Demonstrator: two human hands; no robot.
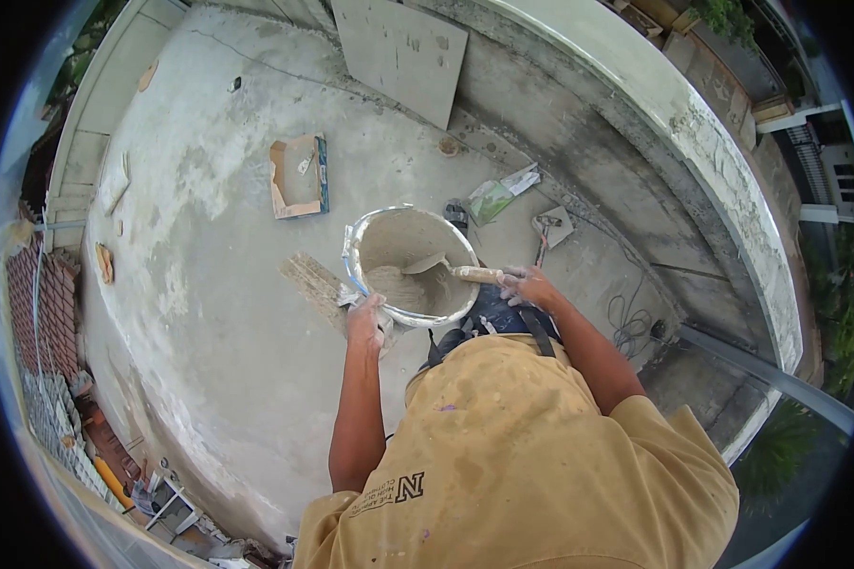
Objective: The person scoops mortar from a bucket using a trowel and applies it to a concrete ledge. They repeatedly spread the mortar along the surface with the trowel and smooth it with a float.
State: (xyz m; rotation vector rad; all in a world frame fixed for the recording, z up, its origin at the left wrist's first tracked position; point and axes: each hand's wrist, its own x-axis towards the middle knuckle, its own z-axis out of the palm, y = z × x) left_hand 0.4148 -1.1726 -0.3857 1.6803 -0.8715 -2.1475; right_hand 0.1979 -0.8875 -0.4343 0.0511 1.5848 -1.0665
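A round bucket point(354, 248) with a mortar-smeared rim hangs in front of my body, grey wet mix point(389, 284) inside it. My right hand point(525, 286) is closed round the pale handle of a trowel point(425, 265), whose blade reaches over the mix inside the bucket. At the bucket's lower left rim is my left hand point(365, 318), its fingers closed on a flat mortar-coated board point(311, 284) that sticks out to the left. Whether this hand also grips the rim I cannot tell.
An open cardboard box point(277, 180) lies on the concrete floor ahead. Near the wall are a green and white bag point(491, 201), a tool on a plate point(552, 228) and a coiled cable point(628, 322). A grey panel point(403, 52) leans on the wall.
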